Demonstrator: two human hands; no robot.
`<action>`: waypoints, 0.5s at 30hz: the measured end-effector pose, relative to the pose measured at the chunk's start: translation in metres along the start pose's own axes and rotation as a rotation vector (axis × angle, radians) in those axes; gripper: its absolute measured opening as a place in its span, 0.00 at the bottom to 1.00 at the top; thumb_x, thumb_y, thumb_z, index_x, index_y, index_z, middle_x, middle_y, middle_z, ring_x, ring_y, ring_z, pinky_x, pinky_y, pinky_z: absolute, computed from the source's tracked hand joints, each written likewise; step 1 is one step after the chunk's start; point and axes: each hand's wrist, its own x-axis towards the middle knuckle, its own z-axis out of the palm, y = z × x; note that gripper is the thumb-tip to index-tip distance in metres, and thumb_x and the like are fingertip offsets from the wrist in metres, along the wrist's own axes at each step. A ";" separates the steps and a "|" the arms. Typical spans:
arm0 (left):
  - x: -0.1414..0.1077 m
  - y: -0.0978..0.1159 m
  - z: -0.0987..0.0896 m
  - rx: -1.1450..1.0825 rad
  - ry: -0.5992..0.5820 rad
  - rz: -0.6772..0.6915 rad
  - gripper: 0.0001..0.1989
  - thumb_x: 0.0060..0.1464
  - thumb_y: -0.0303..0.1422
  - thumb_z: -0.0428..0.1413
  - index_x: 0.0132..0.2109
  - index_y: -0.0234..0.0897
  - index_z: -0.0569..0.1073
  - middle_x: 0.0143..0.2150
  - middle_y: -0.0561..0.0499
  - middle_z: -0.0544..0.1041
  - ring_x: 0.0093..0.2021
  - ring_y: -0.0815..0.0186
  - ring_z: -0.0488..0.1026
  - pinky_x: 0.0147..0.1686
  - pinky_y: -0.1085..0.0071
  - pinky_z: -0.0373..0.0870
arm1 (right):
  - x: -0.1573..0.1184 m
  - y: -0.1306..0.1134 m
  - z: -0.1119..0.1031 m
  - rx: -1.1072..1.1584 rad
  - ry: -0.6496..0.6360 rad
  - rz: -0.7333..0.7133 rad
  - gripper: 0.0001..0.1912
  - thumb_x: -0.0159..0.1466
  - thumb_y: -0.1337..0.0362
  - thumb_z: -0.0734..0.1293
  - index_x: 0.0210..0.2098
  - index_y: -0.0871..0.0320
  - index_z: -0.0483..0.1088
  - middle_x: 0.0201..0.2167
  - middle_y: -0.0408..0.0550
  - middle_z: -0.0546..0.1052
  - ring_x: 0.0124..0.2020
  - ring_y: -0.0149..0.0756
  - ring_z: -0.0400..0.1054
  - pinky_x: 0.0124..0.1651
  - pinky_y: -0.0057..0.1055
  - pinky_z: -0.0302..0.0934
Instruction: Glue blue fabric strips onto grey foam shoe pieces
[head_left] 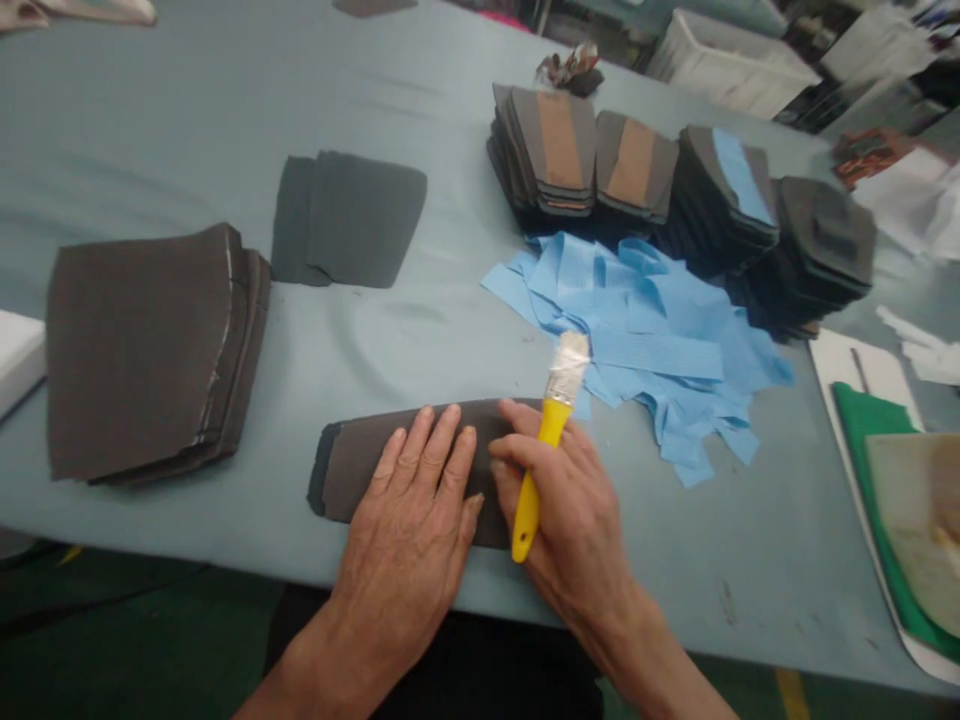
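Observation:
Under both hands a dark brown panel (pixel 352 455) lies near the table's front edge, a black strip showing at its left end. My left hand (pixel 412 530) rests flat on it with the fingers stretched forward. Held in my right hand (pixel 574 510) is a paintbrush (pixel 553 425) with a yellow handle, its pale bristles pointing up and away from me. The right fingers also touch the panel, whose right end is partly covered by that hand. Just beyond the brush is a heap of light blue strips (pixel 652 350).
A thick stack of brown panels (pixel 142 350) stands at the left, with thin dark grey pieces (pixel 364 220) behind it. Bundled stacks (pixel 555 150) line the back right. A white board (pixel 832 355) with green material (pixel 870 420) lies at the right edge.

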 end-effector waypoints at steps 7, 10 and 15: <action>0.000 0.000 0.001 -0.011 0.019 -0.009 0.24 0.73 0.30 0.44 0.67 0.24 0.73 0.72 0.35 0.72 0.71 0.43 0.71 0.67 0.48 0.70 | 0.000 0.006 0.016 0.019 -0.126 -0.011 0.13 0.75 0.73 0.59 0.53 0.58 0.71 0.64 0.60 0.78 0.66 0.46 0.73 0.73 0.49 0.60; 0.000 0.000 0.001 -0.031 0.023 -0.020 0.24 0.73 0.31 0.44 0.68 0.25 0.73 0.72 0.35 0.71 0.72 0.43 0.70 0.67 0.47 0.70 | -0.004 0.013 0.011 -0.067 -0.130 -0.001 0.12 0.75 0.74 0.59 0.52 0.58 0.71 0.64 0.62 0.78 0.67 0.47 0.72 0.72 0.49 0.60; 0.001 0.001 0.000 -0.061 0.008 -0.035 0.24 0.74 0.31 0.45 0.69 0.26 0.72 0.73 0.36 0.70 0.72 0.43 0.69 0.67 0.46 0.71 | -0.008 0.024 0.003 -0.190 -0.092 0.026 0.08 0.75 0.73 0.62 0.50 0.56 0.70 0.62 0.62 0.79 0.65 0.48 0.74 0.71 0.52 0.59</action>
